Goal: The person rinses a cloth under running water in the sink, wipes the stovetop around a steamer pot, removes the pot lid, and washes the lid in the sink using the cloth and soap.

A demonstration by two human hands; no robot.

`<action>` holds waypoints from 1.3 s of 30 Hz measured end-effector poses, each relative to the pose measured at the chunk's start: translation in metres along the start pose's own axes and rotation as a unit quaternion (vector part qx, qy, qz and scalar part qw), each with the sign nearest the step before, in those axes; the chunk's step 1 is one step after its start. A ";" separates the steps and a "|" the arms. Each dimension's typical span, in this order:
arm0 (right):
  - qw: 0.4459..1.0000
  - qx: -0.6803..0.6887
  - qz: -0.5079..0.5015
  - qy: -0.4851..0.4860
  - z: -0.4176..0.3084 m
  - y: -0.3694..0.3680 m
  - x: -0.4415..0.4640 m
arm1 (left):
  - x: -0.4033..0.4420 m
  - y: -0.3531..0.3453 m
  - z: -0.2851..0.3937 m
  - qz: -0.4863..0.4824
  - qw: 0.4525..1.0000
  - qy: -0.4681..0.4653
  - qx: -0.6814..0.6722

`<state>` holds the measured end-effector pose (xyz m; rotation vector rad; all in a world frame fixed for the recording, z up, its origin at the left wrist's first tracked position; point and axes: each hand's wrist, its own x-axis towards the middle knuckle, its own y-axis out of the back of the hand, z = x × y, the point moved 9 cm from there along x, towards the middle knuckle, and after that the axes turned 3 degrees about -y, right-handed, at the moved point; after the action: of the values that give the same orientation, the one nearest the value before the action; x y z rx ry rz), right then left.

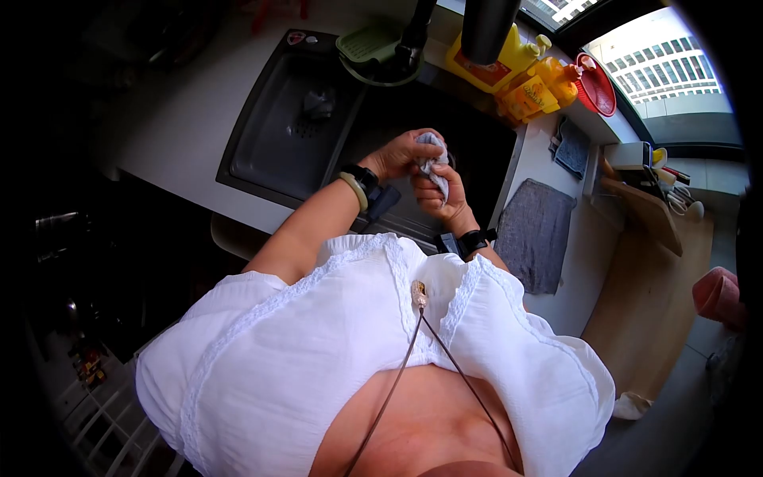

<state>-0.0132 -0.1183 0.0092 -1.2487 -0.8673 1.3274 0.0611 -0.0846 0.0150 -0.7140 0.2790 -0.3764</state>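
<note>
Over the dark right basin of the sink (366,127), both fists grip a bunched, pale grey cloth (431,155). My left hand (397,155) is closed round its upper part. Just below and to the right, my right hand (442,195) has its fingers wrapped round the lower part, and an end of the cloth pokes out beside the thumb. The two hands are close together. Dark bands with small box-like devices sit on both wrists, and the left one also wears a pale bangle (354,191).
The shallower left basin (262,143) holds a crumpled grey cloth (318,104). A green basket (369,44), a dark faucet (489,32), and yellow and orange bottles (528,95) stand behind. To the right lie a grey towel (536,234) and a wooden board (648,294).
</note>
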 end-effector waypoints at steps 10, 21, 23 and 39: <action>0.857 -0.346 0.352 0.147 -0.022 0.053 0.001 | 0.012 0.018 -0.008 0.161 0.854 -0.006 0.495; 0.444 -0.702 0.464 0.307 -0.062 0.090 -0.006 | 0.005 0.028 -0.026 0.211 0.749 -0.015 0.628; 0.390 -0.731 0.464 0.313 -0.061 0.095 -0.005 | 0.005 0.033 -0.034 0.213 0.747 -0.010 0.629; 0.412 -0.754 0.462 0.220 -0.047 0.082 0.003 | -0.007 0.058 -0.044 0.291 0.770 0.070 0.564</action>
<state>0.0151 -0.1359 -0.0794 -3.7463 -0.8685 0.3575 0.0520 -0.0664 -0.0552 0.6105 0.3385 0.0478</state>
